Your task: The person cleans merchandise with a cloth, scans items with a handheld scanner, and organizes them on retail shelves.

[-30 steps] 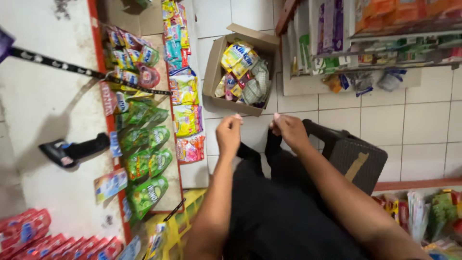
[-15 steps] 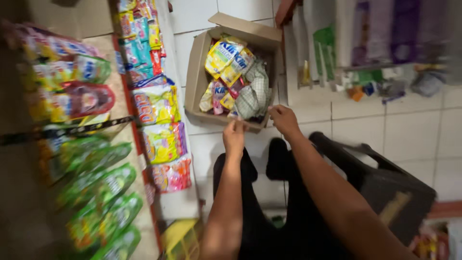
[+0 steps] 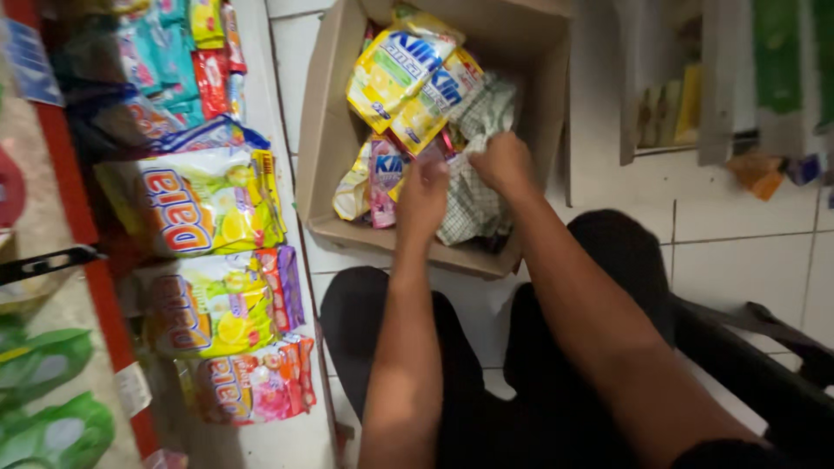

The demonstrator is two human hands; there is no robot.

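An open cardboard box (image 3: 323, 139) stands on the white tiled floor ahead of my knees. Inside lie yellow pouches (image 3: 401, 69), a pink pouch (image 3: 386, 178) and a green-and-white checked cloth (image 3: 473, 195). My left hand (image 3: 422, 198) reaches into the box, fingers curled down among the pouches beside the pink one; what it grips is hidden. My right hand (image 3: 502, 161) is closed on a fold of the checked cloth at the box's middle.
A red-edged shelf (image 3: 87, 226) on the left carries hanging yellow, pink and green pouches (image 3: 204, 204). A dark stool or case (image 3: 756, 347) sits at the lower right. Shelving with goods (image 3: 695, 95) stands beyond the box at the right.
Both hands have moved forward from in front of the box into it. The right hand has closed on the checked cloth, and the view has drawn closer to the box.
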